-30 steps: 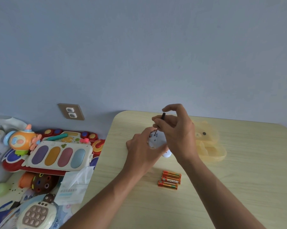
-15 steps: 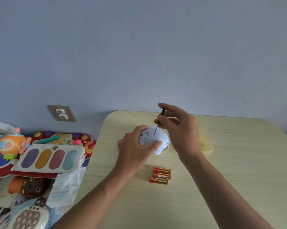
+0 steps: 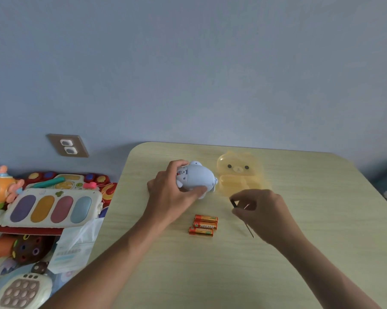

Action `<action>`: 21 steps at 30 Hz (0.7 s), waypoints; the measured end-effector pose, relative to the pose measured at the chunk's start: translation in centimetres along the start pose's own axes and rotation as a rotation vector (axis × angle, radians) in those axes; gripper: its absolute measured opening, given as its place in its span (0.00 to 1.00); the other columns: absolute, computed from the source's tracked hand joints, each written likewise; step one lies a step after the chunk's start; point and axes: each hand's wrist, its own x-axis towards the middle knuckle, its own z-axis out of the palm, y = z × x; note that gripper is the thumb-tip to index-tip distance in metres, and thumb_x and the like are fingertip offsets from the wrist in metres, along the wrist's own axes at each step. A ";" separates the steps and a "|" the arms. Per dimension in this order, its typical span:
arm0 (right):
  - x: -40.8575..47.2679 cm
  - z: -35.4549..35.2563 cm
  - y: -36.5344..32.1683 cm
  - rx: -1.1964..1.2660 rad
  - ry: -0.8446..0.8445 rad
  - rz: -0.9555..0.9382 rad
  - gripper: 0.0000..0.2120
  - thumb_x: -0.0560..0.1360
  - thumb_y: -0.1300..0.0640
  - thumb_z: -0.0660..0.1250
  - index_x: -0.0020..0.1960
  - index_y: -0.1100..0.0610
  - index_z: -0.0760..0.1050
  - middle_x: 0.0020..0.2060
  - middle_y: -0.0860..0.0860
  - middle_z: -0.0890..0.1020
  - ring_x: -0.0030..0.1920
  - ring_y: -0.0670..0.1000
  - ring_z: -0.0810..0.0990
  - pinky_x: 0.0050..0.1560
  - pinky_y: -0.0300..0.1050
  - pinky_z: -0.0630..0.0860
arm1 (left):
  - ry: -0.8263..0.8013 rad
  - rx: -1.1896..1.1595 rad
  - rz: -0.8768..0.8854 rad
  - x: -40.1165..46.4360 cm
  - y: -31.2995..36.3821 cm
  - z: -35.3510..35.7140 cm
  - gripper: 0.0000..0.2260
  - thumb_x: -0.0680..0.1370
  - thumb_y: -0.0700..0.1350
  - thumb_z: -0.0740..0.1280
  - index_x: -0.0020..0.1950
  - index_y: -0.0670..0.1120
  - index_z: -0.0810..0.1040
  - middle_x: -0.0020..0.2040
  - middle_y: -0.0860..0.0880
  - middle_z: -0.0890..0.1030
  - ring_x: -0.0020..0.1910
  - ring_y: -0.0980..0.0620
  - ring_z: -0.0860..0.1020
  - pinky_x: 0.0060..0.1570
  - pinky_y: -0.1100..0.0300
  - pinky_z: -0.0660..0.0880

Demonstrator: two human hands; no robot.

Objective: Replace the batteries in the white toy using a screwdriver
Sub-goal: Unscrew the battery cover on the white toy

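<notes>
Head view, near to far. Two bare forearms reach up from the lower edge over a pale wooden table (image 3: 299, 219). Three orange batteries (image 3: 203, 225) lie side by side on it, between the arms. Right hand (image 3: 262, 211), just right of the batteries, pinches a thin screwdriver (image 3: 249, 230) in curled fingers, black handle end up, metal tip slanting down toward the tabletop. Left hand (image 3: 169, 192), farther back, grips the white toy (image 3: 197, 177) with thumb and fingers curled round it, holding it on its side with an opening at its left end. Just right of the toy rests a translucent yellow bear case (image 3: 239, 172). Coloured toys (image 3: 50, 206) crowd the left, beside the table; a wall socket (image 3: 68, 145) sits behind.
</notes>
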 end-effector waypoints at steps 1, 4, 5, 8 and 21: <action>-0.2 0.2 0.2 -0.040 -0.003 0.002 0.11 0.71 0.61 0.74 0.49 0.49 0.85 0.33 0.43 0.83 0.37 0.43 0.81 0.37 0.33 0.76 | 0.006 0.003 0.000 -0.1 0.1 0.0 0.34 0.60 0.67 0.70 0.65 0.60 0.71 0.56 0.59 0.78 0.53 0.57 0.75 0.69 0.46 0.67; -0.6 0.6 0.4 -0.118 -0.012 0.002 0.11 0.71 0.62 0.71 0.52 0.52 0.86 0.35 0.45 0.83 0.39 0.47 0.81 0.44 0.45 0.80 | 0.020 0.003 0.004 -0.2 0.1 -0.1 0.33 0.62 0.63 0.73 0.65 0.57 0.71 0.55 0.59 0.77 0.49 0.63 0.73 0.68 0.46 0.68; -0.7 0.7 0.4 -0.132 -0.011 0.001 0.12 0.71 0.62 0.71 0.53 0.52 0.85 0.36 0.45 0.83 0.39 0.47 0.81 0.44 0.47 0.80 | 0.020 0.004 0.006 -0.2 0.1 -0.1 0.32 0.62 0.62 0.73 0.64 0.57 0.71 0.55 0.59 0.77 0.49 0.65 0.72 0.68 0.46 0.68; -0.7 0.8 0.4 -0.181 -0.008 -0.022 0.13 0.73 0.60 0.72 0.56 0.52 0.84 0.37 0.44 0.81 0.39 0.47 0.80 0.44 0.45 0.79 | 0.013 0.016 0.007 -0.3 0.2 -0.2 0.32 0.62 0.63 0.73 0.64 0.57 0.71 0.54 0.59 0.77 0.49 0.61 0.73 0.67 0.46 0.68; 4.0 1.3 -5.9 -0.169 0.008 -0.568 0.13 0.76 0.64 0.67 0.55 0.48 0.79 0.48 0.46 0.79 0.47 0.47 0.78 0.46 0.44 0.78 | 0.001 0.015 -0.017 0.1 0.0 -0.3 0.27 0.68 0.61 0.75 0.63 0.60 0.69 0.49 0.62 0.76 0.52 0.66 0.70 0.69 0.50 0.66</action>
